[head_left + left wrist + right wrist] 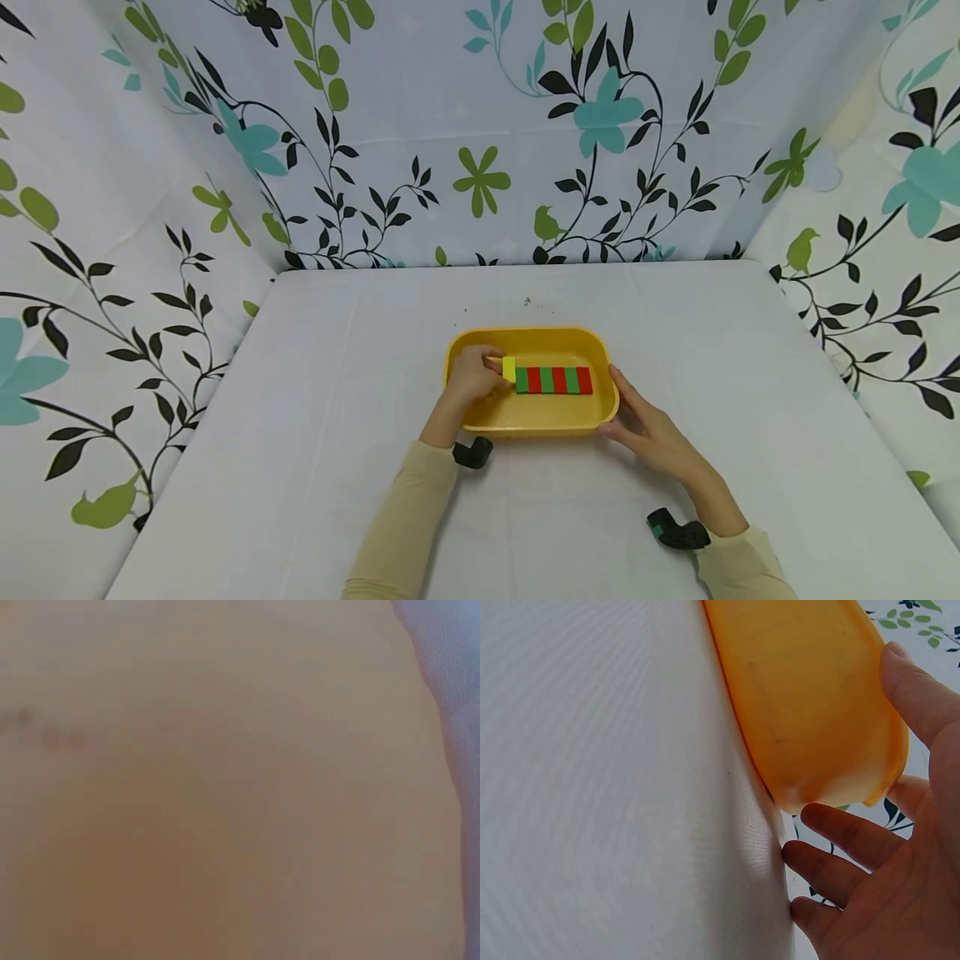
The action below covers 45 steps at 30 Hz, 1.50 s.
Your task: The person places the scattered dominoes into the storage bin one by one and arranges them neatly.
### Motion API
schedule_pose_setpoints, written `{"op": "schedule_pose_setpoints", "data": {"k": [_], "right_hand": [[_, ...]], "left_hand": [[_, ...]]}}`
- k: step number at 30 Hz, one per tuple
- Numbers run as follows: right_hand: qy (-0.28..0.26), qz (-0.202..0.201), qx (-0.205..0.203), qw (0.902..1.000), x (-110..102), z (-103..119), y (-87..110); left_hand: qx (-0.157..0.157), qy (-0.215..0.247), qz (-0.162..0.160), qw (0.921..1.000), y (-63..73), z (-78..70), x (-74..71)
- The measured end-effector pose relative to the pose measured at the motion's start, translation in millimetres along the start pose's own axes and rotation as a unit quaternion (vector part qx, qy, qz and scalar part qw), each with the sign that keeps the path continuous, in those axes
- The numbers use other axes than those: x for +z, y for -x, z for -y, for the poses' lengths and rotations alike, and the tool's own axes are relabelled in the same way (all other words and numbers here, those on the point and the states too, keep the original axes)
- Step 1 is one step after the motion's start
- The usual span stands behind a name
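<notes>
A yellow tray (540,414) lies on the white table, holding a row of alternating green and red blocks (553,381) set side by side. At the row's left end stands a yellow block (509,369), pinched between the thumb and fingers of my left hand (471,375), which reaches in over the tray's left side. My right hand (654,433) is at the tray's right end, fingers spread and fairly straight. In the right wrist view, its thumb rests against the tray wall (817,705) and its fingertips lie around the corner. Blurred skin fills most of the left wrist view.
White cloth covers the table (337,358), with a few small dark specks beyond the tray. Curtains (405,150) printed with leaves, flowers and birds surround it at the back and both sides. A dark wrist camera (678,531) sits by the right wrist, another (473,452) by the left.
</notes>
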State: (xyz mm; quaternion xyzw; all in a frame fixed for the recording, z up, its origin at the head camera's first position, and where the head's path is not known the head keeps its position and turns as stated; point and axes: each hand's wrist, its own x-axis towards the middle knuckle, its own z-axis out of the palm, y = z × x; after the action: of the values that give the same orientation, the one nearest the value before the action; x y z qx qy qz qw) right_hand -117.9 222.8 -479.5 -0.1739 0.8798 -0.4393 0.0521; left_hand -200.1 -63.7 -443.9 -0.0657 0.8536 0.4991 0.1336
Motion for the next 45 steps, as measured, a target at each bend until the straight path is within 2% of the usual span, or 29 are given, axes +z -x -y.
{"op": "schedule_pose_setpoints", "data": {"k": [5, 11, 23, 45], "right_hand": [[-0.001, 0.001, -0.001, 1.0000, -0.9, 0.3, 0.4], [-0.004, 0.001, 0.000, 1.0000, -1.8, 0.7, 1.6], [-0.002, -0.001, -0.003, 1.0000, -1.2, -1.1, 2.5], [0.000, 0.000, 0.000, 1.0000, -2.2, -0.2, 3.3]], "left_hand": [[-0.024, -0.008, 0.001, 0.9997, -2.9, 0.8, 2.6], [-0.035, -0.039, 0.003, 0.9986, -6.3, 0.3, 5.7], [-0.014, -0.096, 0.004, 0.9953, -7.9, 3.6, 8.5], [0.009, -0.117, 0.016, 0.9929, -4.5, 0.8, 8.9]]}}
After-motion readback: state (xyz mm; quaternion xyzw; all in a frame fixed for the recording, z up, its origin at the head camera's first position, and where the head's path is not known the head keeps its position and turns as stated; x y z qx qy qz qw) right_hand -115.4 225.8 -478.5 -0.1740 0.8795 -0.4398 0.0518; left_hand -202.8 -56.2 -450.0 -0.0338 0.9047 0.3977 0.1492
